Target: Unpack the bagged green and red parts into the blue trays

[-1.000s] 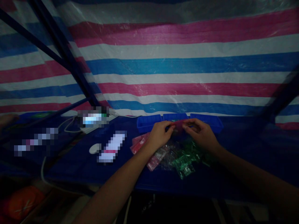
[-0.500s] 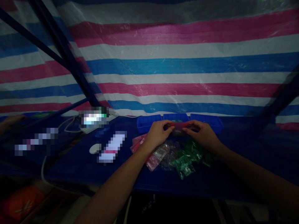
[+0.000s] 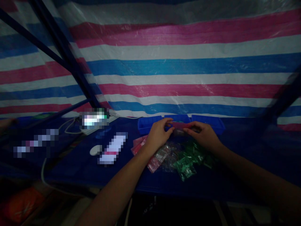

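Note:
My left hand (image 3: 158, 134) and my right hand (image 3: 204, 135) pinch the two ends of a small pink bag (image 3: 181, 126), held just above the dark blue table (image 3: 77, 166). Both hands have their fingers curled on it. Right behind the bag stand three blue trays side by side: the left tray (image 3: 148, 122), the middle tray (image 3: 178, 117) and the right tray (image 3: 210, 121). Under my wrists lies a heap of small plastic bags: pink ones (image 3: 155, 158) at the left, clear ones in the middle, green ones (image 3: 188, 163) at the right.
A striped pink, blue and white tarp (image 3: 178, 66) hangs behind the table. Dark blue frame poles (image 3: 68, 59) slant down at the left. A small white round object (image 3: 95, 150), blurred items and a white cable (image 3: 43, 171) lie on the left of the table. Another person's hand (image 3: 6, 123) shows at the far left edge.
My hands and the pink bag have shifted slightly away from me toward the middle tray. The hand at the far left edge has moved a little.

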### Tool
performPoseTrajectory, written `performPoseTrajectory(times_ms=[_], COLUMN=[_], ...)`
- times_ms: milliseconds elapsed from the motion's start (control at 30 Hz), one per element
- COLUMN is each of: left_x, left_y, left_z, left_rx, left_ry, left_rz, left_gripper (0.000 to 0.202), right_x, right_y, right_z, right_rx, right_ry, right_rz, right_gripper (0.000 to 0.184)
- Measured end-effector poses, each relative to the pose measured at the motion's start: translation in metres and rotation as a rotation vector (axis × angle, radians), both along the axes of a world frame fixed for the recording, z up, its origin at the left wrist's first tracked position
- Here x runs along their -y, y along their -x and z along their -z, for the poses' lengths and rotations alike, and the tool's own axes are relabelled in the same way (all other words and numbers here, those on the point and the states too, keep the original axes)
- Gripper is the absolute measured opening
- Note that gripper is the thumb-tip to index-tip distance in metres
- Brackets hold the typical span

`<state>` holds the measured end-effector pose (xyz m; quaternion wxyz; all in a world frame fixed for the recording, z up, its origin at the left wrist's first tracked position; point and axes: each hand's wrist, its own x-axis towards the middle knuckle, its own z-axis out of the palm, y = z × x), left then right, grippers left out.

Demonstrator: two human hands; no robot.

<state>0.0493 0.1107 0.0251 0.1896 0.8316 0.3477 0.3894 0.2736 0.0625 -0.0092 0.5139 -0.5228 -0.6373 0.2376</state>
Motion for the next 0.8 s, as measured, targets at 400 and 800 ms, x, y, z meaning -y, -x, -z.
performPoseTrajectory(times_ms=[400, 800], left_x=[0.02, 0.026], left_y=[-0.013, -0.01], left_z=[0.003, -0.009], left_rx=[-0.201, -0.047], left_ry=[-0.115, 0.045], left_rz=[0.163, 0.146], left_gripper=[0.029, 0.065], right_x=[0.012, 0.005], right_y=[0.015, 0.005], right_z=[-0.011, -0.011], right_rx=[-0.269, -0.271], right_ry=[0.087, -0.13], right_rz=[-0.25, -0.048], right_gripper=[0.036, 0.055])
